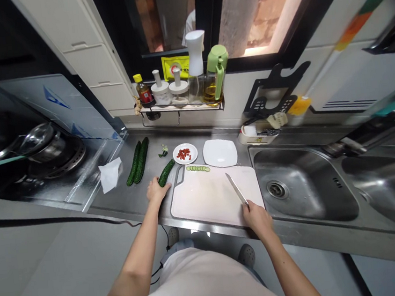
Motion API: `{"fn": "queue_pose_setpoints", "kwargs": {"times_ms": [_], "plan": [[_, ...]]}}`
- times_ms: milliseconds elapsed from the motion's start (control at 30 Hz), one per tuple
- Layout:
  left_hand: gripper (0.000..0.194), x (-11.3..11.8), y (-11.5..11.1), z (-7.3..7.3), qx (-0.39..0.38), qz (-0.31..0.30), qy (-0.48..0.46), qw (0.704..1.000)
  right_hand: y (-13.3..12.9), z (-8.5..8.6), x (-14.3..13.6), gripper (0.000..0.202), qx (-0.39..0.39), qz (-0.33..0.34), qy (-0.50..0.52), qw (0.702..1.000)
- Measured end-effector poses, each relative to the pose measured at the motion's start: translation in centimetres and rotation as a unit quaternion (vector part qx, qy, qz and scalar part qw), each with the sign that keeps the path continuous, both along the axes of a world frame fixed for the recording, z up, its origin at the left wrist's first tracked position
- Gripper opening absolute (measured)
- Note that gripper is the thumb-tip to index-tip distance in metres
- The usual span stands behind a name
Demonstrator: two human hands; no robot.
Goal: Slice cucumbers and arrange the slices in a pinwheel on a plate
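Note:
My left hand (157, 190) is closed round the lower end of a short cucumber piece (167, 171), just left of the cutting board (213, 198). In my right hand (257, 216) is the handle of a knife (236, 187), whose blade points up and left over the board's right part. A row of thin cucumber slices (198, 168) lies along the board's top edge. Behind the board are a white plate of chopped red pieces (185, 154) and a bare white square plate (219, 153). Two whole cucumbers (138, 162) rest side by side further left.
Small green scraps (163, 151) and a white paper towel (111, 175) lie on the steel counter. At the right is a sink (298, 184), with a utensil holder (258, 137) behind it. A shelf (182, 107) holds bottles and jars. Pots (43, 143) stand on the stove at left.

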State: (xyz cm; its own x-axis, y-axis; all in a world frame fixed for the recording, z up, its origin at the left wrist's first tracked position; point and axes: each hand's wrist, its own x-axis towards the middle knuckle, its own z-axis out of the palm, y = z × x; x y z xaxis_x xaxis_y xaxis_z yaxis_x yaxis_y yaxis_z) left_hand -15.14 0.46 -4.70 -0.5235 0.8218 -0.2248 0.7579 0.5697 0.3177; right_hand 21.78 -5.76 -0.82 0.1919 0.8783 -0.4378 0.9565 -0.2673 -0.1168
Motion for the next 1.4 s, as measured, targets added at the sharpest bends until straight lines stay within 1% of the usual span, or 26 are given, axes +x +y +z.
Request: {"fn": "queue_pose_setpoints", "kwargs": {"times_ms": [100, 167, 200, 233, 267, 300, 367, 433, 533, 633, 733, 900, 1000, 1200, 1300, 1400], "plan": [[0.070, 0.9, -0.3, 0.3, 0.024, 0.013, 0.022, 0.999, 0.2, -0.2, 0.2, 0.040, 0.005, 0.002, 0.004, 1.000], [0.067, 1.8, -0.3, 0.6, 0.064, 0.017, 0.052, 0.996, 0.4, -0.3, 0.3, 0.039, 0.005, 0.001, 0.006, 1.000], [0.064, 2.4, -0.3, 0.7, 0.088, 0.008, 0.063, 0.994, 0.4, -0.3, 0.4, 0.038, 0.005, 0.001, 0.007, 1.000], [0.059, 3.1, -0.1, 0.9, 0.115, -0.012, 0.068, 0.991, 0.5, -0.3, 0.4, 0.038, 0.004, 0.001, 0.007, 1.000], [0.054, 4.0, 0.1, 1.0, 0.137, -0.046, 0.061, 0.988, 0.6, -0.3, 0.4, 0.038, 0.004, 0.002, 0.007, 1.000], [0.050, 5.0, 0.4, 1.1, 0.145, -0.088, 0.042, 0.985, 0.6, -0.3, 0.4, 0.038, 0.005, 0.003, 0.006, 1.000], [0.042, 7.2, 1.2, 1.2, 0.152, -0.148, 0.001, 0.977, 0.7, -0.3, 0.4, 0.038, 0.005, 0.008, 0.006, 1.000], [0.038, 9.6, 2.2, 1.1, 0.155, -0.203, -0.042, 0.966, 0.7, -0.3, 0.4, 0.037, 0.004, 0.012, 0.005, 1.000], [0.036, 12.6, 3.7, 0.7, 0.148, -0.251, -0.070, 0.954, 0.7, -0.3, 0.4, 0.037, 0.006, 0.014, 0.004, 1.000], [0.033, 14.6, 5.2, 0.1, 0.124, -0.280, -0.077, 0.949, 0.7, -0.4, 0.4, 0.037, 0.010, 0.012, 0.004, 1.000], [0.034, 15.4, 6.5, -0.3, 0.104, -0.291, -0.062, 0.949, 0.6, -0.5, 0.5, 0.037, 0.014, 0.008, 0.007, 1.000], [0.033, 15.9, 8.0, -0.6, 0.088, -0.301, -0.040, 0.949, 0.4, -0.5, 0.3, 0.036, 0.015, 0.012, -0.001, 1.000], [0.030, 16.1, 8.3, -0.9, 0.085, -0.319, -0.028, 0.943, 0.4, -0.5, 0.3, 0.036, 0.019, 0.013, 0.000, 1.000], [0.025, 16.3, 8.1, -1.2, 0.120, -0.329, -0.007, 0.936, 0.5, -0.4, 0.6, 0.036, 0.012, 0.009, 0.009, 1.000], [0.022, 16.4, 7.9, -1.3, 0.123, -0.312, -0.042, 0.941, 0.6, -0.4, 0.6, 0.036, 0.013, 0.013, 0.007, 1.000], [0.018, 16.2, 7.6, -1.6, 0.104, -0.249, -0.135, 0.953, 0.6, -0.5, 0.6, 0.037, 0.013, 0.016, 0.004, 1.000]]}}
